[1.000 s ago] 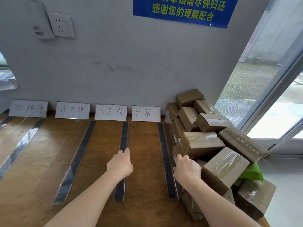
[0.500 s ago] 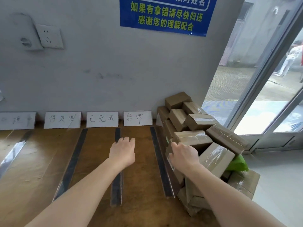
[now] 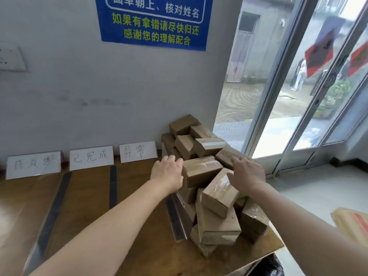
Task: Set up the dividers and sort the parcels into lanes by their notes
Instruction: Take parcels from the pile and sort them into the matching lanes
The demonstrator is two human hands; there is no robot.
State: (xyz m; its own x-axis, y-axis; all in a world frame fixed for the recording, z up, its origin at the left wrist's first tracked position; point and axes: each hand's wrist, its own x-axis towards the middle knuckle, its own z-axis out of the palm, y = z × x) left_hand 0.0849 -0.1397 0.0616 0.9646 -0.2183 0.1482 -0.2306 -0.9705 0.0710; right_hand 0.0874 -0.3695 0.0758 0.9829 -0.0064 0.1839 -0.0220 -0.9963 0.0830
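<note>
A pile of brown taped cardboard parcels [image 3: 211, 198] fills the right end of the wooden table [image 3: 99, 226]. My left hand [image 3: 167, 173] lies against the left end of a long parcel [image 3: 201, 170] high in the pile, fingers loosely bent. My right hand [image 3: 247, 174] is spread over the parcels to the right of that one, fingers straight. Three dark divider strips [image 3: 113, 186] lie on the table, running toward the wall. Handwritten white note cards [image 3: 91, 157] lean against the wall, one at the head of each lane.
The table's right edge [image 3: 276, 246] drops off just past the pile. A glass door [image 3: 298, 96] stands at the right, with pale floor below it. A blue poster [image 3: 155, 22] hangs on the grey wall. A yellowish packet [image 3: 352, 224] shows at the far right.
Both hands have left the divider strips and moved right and forward onto the parcel pile. My view has swung right and upward, showing more of the door.
</note>
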